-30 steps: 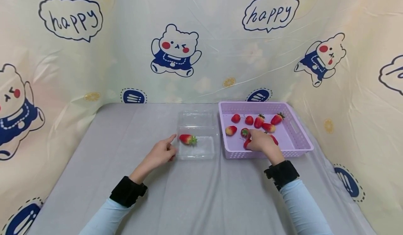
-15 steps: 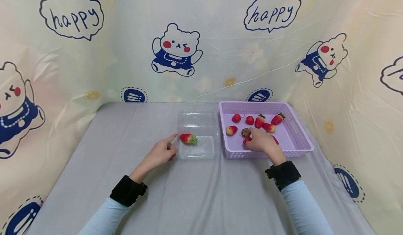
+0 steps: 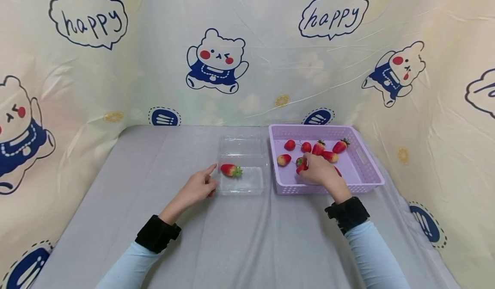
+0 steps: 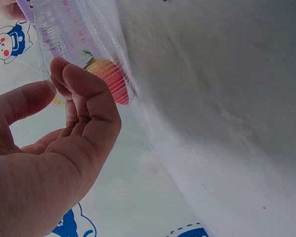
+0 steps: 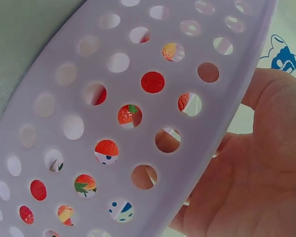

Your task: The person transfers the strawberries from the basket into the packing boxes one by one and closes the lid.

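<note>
My left hand [image 3: 196, 186] is at the left side of a clear plastic box [image 3: 252, 186], index finger stretched along it. In the left wrist view, its thumb and curled fingers pinch the thin rim. One strawberry [image 3: 230, 170] lies in the box, leaves to the right. My right hand [image 3: 320, 170] reaches into a purple basket [image 3: 373, 181], with thumb and fingers around a small red fruit [image 3: 301, 169]. A green-topped strawberry [image 3: 299, 161] is right by the fingertips. Through the basket's holes, the right wrist view shows parts of fingers and red fruit.
Further fruit lies in the basket: two round red cherries [image 3: 306, 147] at the back left, a pale-tipped strawberry [image 3: 284, 159] at the left, and several more strawberries, one [image 3: 341, 146] at the back right. The box's open lid [image 3: 242, 145] lies behind its base. Grey cloth [image 3: 174, 151] covers the table.
The right hand has shifted slightly toward the back of the basket, and the red fruit at its fingers has moved with it. The left hand, the box and the strawberry in it stay put.
</note>
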Demonstrator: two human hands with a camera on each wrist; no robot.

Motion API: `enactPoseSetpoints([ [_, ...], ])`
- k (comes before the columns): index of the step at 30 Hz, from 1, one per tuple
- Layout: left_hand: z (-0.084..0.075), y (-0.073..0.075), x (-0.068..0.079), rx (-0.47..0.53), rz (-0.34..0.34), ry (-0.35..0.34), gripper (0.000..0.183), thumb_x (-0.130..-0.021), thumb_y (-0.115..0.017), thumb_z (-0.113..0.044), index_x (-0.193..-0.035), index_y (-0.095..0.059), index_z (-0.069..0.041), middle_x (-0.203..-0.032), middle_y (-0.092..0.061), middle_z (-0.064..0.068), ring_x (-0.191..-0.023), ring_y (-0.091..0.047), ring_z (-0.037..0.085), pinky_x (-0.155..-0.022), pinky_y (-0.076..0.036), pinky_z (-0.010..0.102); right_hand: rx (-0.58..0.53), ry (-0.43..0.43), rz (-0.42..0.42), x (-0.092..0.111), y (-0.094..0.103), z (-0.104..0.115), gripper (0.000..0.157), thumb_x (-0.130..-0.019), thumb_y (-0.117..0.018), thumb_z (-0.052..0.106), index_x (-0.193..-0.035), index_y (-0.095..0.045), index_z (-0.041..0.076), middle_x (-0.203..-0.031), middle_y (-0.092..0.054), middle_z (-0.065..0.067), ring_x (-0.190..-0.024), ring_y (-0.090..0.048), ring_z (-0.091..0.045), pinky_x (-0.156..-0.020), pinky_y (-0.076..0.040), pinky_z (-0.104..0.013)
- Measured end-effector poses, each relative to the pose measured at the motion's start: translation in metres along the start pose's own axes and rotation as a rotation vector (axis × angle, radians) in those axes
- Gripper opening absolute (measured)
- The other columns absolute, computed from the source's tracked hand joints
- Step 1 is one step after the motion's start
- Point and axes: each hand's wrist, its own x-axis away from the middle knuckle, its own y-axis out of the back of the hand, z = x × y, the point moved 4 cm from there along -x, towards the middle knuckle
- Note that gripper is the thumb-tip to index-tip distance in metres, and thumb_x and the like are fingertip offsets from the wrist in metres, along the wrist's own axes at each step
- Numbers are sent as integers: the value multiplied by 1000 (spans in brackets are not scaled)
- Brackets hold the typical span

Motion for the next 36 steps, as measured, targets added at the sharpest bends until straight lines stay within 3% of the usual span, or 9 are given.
enactPoseSetpoints([
  [5,-1,0,1,6,6,1,67,-102,-58,-4,-161,-30,9,-69,-59,5,-63,-54,18,-61,-44,31,-16,7,-9,1,1,1,64,-89,-82,21,-144,-56,-1,-99,-67,-11,-87,-66,-27,-84,-60,-46],
  [21,0,0,2,14,1,8,67,-102,-58,-4,-161,-30,8,-72,-61,7,-64,-56,18,-60,-44,31,-65,55,-107,5,0,8,38,-90,-80,24,-122,-65,7,-81,-62,-5,-74,-62,-22,-67,-54,-34],
  [36,-1,0,2,27,2,11,67,-102,-58,-5,-161,-30,8,-71,-60,7,-64,-56,18,-61,-44,32,-119,120,-189,6,1,17,38,-93,-79,26,-123,-65,7,-86,-64,-6,-77,-61,-23,-70,-55,-36],
])
